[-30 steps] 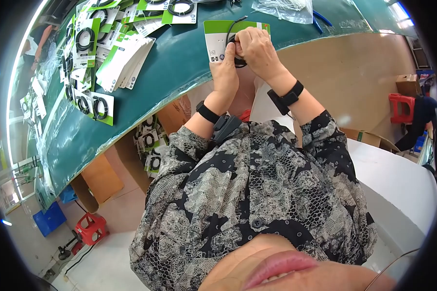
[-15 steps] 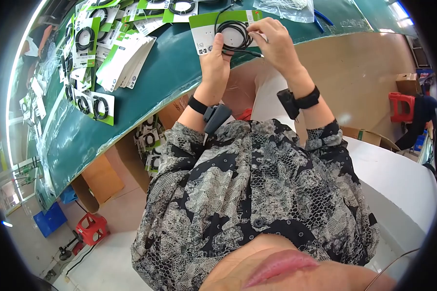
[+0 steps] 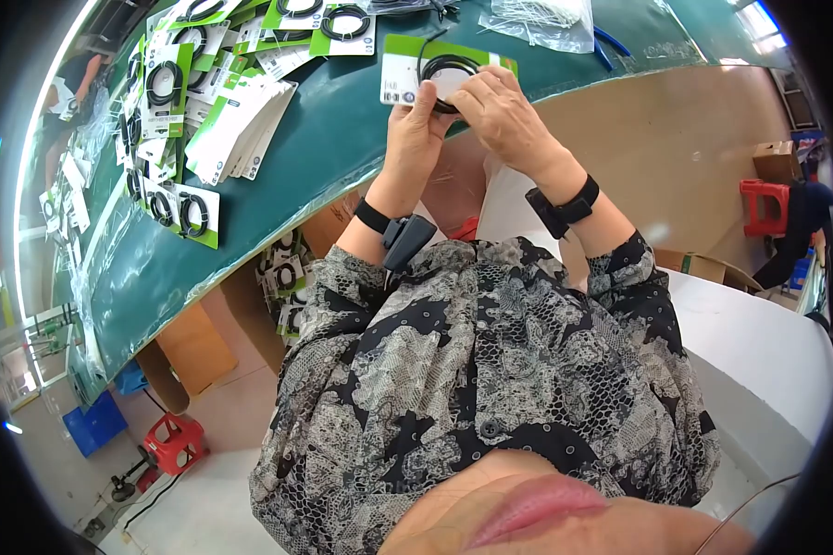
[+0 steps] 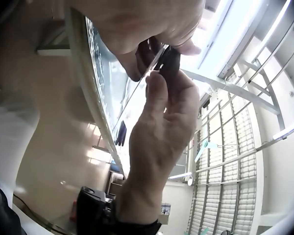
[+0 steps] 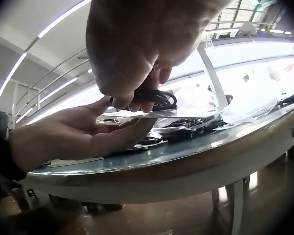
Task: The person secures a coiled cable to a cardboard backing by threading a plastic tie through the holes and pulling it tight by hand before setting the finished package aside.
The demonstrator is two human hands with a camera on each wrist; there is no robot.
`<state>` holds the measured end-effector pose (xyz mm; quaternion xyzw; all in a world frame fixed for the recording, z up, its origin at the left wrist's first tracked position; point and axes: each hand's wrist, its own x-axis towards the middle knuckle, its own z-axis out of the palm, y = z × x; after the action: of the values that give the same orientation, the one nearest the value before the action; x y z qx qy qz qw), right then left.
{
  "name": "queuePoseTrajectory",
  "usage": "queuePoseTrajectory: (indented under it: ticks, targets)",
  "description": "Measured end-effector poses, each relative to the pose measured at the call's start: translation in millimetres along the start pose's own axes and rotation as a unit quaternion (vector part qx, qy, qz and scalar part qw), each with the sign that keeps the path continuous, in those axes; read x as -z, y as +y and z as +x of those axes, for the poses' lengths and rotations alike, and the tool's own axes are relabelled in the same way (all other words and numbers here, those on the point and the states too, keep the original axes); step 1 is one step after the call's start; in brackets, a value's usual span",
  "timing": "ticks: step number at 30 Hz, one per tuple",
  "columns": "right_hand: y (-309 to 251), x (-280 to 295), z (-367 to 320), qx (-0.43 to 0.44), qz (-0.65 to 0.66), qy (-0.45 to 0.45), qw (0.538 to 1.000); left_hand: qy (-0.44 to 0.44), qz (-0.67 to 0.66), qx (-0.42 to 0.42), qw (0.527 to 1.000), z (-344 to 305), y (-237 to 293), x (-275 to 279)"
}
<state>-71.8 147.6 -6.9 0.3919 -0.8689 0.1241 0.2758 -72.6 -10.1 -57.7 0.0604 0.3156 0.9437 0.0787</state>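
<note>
Card (image 3: 397,76) pinched by left hand (image 3: 416,139) from below, right hand (image 3: 503,117) arched over, pinching coiled cable (image 3: 449,61)

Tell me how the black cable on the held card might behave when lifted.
The black cable is probably bendy yet springy, since it curves in smooth loops on the card. It may uncoil if the right hand lets go, as one strand strays out from the coil. It seems light, its strands being thin.

A green-topped workbench (image 3: 329,111) stands over a glossy tan floor (image 3: 657,139). Off the surface's near edge, rightward, a red plastic stool (image 3: 756,196) sits near a cardboard box (image 3: 776,163); another red stool (image 3: 187,448) stands near the left corner. Tube lights (image 5: 64,18) glow overhead.
</note>
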Motion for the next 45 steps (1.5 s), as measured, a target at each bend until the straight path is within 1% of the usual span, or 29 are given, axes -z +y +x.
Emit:
queuePoseTrajectory:
  ticks: [4, 6, 7, 8, 9, 11, 12, 13, 14, 15, 16, 17, 18, 19, 20, 22, 25, 27, 28, 30, 33, 35, 36, 37, 38, 39, 41, 42, 45]
  targets:
    - [9.9, 2.3, -0.5, -0.096, 0.125, 0.017, 0.987, 0.014, 0.057, 0.084, 0.995, 5.0, 29.5, 17.7]
    - [23.4, 16.9, 4.6, -0.219, 0.294, -0.006, 0.930, 0.023, 0.078, 0.110, 0.991, 10.5, 54.8, 21.5]
    - [29.9, 23.1, 8.4, -0.275, 0.374, -0.017, 0.886, 0.077, 0.396, -0.115, 0.908, 12.1, 68.9, 23.8]
    - [34.4, 28.5, 11.7, -0.270, 0.373, -0.017, 0.888, 0.124, 0.650, -0.321, 0.678, 12.7, 79.5, 16.3]
    - [35.9, 33.4, 14.2, -0.280, 0.449, -0.034, 0.848, 0.128, 0.648, -0.324, 0.677, 15.5, 85.5, 6.3]
    - [33.8, 42.5, 20.1, -0.295, 0.590, -0.073, 0.748, -0.095, 0.702, -0.376, 0.597, 19.8, 99.1, -33.0]
    - [31.5, 46.2, 23.5, -0.290, 0.592, -0.080, 0.748, -0.086, 0.703, -0.377, 0.597, 20.0, 96.7, -41.1]
    - [29.3, 50.2, 26.3, -0.262, 0.609, -0.088, 0.744, -0.139, 0.641, -0.218, 0.723, 21.4, 92.4, -48.0]
    - [26.9, 55.7, 28.4, -0.235, 0.624, -0.094, 0.739, -0.189, 0.546, -0.050, 0.815, 23.0, 92.3, -53.7]
    - [24.3, 64.0, 29.2, -0.211, 0.637, -0.097, 0.735, -0.188, 0.545, -0.050, 0.816, 18.9, 97.5, -62.0]
    - [17.9, 80.8, 31.3, -0.214, 0.636, -0.097, 0.735, -0.228, 0.378, 0.028, 0.897, 7.5, 103.6, -74.0]
    - [7.7, 103.5, 34.3, -0.177, 0.687, -0.097, 0.698, -0.259, 0.194, 0.107, 0.940, -4.4, 108.8, -85.7]
    - [-2.8, 119.4, 33.1, -0.140, 0.734, -0.094, 0.658, -0.263, 0.192, 0.112, 0.939, -18.4, 114.6, -96.2]
    - [-12.9, 126.4, 29.0, -0.146, 0.733, -0.091, 0.658, -0.287, 0.129, 0.155, 0.937, -34.9, 121.1, -105.1]
    - [-23.7, 132.2, 25.3, -0.170, 0.752, -0.089, 0.630, -0.307, 0.063, 0.197, 0.929, -47.5, 124.3, -111.4]
    - [-43.3, 140.1, 16.6, -0.216, 0.790, -0.085, 0.567, -0.299, 0.105, 0.216, 0.923, -64.0, 126.3, -118.5]
    - [-49.4, 146.6, -5.5, -0.162, 0.794, -0.129, 0.571, -0.275, 0.208, 0.239, 0.908, -78.7, 125.9, -118.4]
    - [-48.0, 134.0, -9.8, -0.128, 0.790, -0.144, 0.581, -0.183, 0.198, 0.178, 0.947, -83.9, 98.9, -103.3]
    - [-47.0, 117.5, -12.1, -0.161, 0.795, -0.114, 0.574, -0.136, 0.187, 0.147, 0.962, -85.9, 87.9, -95.4]
    - [-44.3, 87.5, -14.3, -0.226, 0.803, -0.055, 0.548, -0.157, 0.173, 0.156, 0.960, -74.1, 82.1, -74.1]
    - [-18.6, 70.8, -11.5, -0.247, 0.771, -0.080, 0.582, -0.205, 0.153, 0.164, 0.953, -31.5, 79.7, -43.9]
    - [-3.7, 61.6, -6.3, -0.255, 0.751, -0.092, 0.601, -0.110, 0.255, -0.007, 0.961, -2.4, 77.2, -30.3]
    - [1.3, 55.9, -2.1, -0.228, 0.590, -0.034, 0.773, -0.111, 0.257, -0.009, 0.960, 14.2, 75.0, -9.6]
    - [5.7, 49.3, 2.2, -0.188, 0.394, 0.027, 0.899, -0.087, 0.442, -0.068, 0.890, 28.9, 72.7, 14.4]
    - [10.0, 41.6, 5.7, -0.139, 0.174, 0.088, 0.971, -0.060, 0.608, -0.124, 0.782, 35.9, 66.7, 38.5]
    - [12.3, 24.3, 3.9, -0.141, 0.173, 0.090, 0.971, -0.063, 0.609, -0.124, 0.781, 32.9, 60.2, 45.9]
    - [9.1, -19.1, -9.7, -0.161, -0.027, 0.008, 0.987, -0.123, 0.801, -0.187, 0.556, 24.8, 44.0, 53.1]
    - [3.5, -28.8, -16.2, -0.162, -0.027, 0.004, 0.986, -0.147, 0.868, -0.211, 0.424, 19.0, 38.1, 53.8]
    - [-9.2, -47.6, -26.4, -0.123, 0.030, 0.046, 0.991, -0.119, 0.873, -0.183, 0.437, -18.9, 35.7, 44.1]
